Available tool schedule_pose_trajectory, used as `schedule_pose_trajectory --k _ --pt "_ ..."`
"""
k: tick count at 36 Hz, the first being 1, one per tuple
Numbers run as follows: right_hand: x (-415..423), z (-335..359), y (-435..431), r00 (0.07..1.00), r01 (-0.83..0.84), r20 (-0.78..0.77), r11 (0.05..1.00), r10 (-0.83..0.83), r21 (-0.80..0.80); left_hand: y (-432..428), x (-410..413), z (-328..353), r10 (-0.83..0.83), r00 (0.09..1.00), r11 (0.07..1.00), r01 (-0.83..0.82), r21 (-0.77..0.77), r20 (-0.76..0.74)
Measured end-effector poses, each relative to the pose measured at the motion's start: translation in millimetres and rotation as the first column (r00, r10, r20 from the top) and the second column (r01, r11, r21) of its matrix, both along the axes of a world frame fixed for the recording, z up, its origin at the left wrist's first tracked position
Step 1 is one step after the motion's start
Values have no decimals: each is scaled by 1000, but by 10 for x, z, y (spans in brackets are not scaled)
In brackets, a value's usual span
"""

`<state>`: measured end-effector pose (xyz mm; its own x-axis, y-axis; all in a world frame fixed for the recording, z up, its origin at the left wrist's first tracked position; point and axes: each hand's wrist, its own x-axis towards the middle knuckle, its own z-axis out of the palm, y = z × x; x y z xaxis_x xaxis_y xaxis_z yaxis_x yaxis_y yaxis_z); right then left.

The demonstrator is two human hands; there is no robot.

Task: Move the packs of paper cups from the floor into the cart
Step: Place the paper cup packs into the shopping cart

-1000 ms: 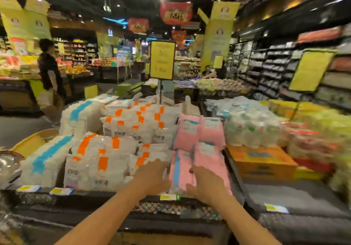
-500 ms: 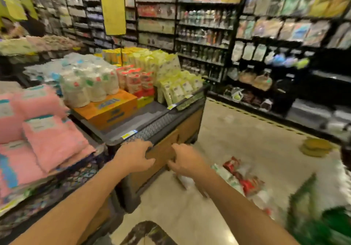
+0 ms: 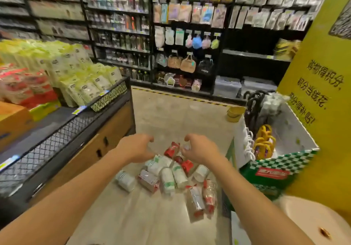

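Several packs of paper cups (image 3: 167, 176) lie in a loose heap on the shop floor, wrapped in clear plastic with green or red labels. One red-labelled pack (image 3: 195, 201) lies nearest me, another red one (image 3: 171, 149) at the far side. My left hand (image 3: 135, 148) and my right hand (image 3: 201, 149) hang above the far end of the heap, fingers curled and apart, holding nothing. No cart is clearly in view.
A low display counter (image 3: 62, 142) with mesh edge and stacked goods runs along the left. A white and green-checked cardboard bin (image 3: 284, 161) with umbrellas stands right, beside a yellow sign pillar (image 3: 319, 111). Yellow buckets (image 3: 234, 113) sit beyond; dark shelving lines the back.
My view has swung right and down from the display of pink and orange packs to the floor. Both hands left the counter edge and now hover over the heap of cup packs.
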<state>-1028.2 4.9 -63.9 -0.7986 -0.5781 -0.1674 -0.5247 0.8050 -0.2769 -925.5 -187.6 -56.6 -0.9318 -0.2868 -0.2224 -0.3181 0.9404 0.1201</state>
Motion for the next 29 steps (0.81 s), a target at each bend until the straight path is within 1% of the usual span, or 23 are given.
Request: schedule_pose_trajectory --k 6,9,14,18,23,26,29 --pt "-542 -218 174 999 33 35 999 -34 21 126 -632 -207 -41 999 998 40 43 26" --pt "-805 -364 156 995 68 77 997 -70 30 89 -916 -335 -52 997 996 48 78 49" --pt "-1311 -665 53 977 145 152 989 -148 34 -125 -1489 -704 -86 990 990 72 122 112" --pt "-1758 -972 -84 959 201 196 978 -207 51 -357 -2022 -1101 -112 986 979 89 184 122" --pt "-2299 -1436 -346 895 347 256 931 -365 115 -743 -2667 -1692 -82 979 951 21 307 186" --pt "-2591 -1795 -500 873 372 275 914 -404 162 -992 -3023 -2074 -68 969 945 -14 327 239" --pt "-2821 -2224 -589 850 400 289 897 -440 188 -1169 -3338 -2434 -10 964 936 -84 340 266"
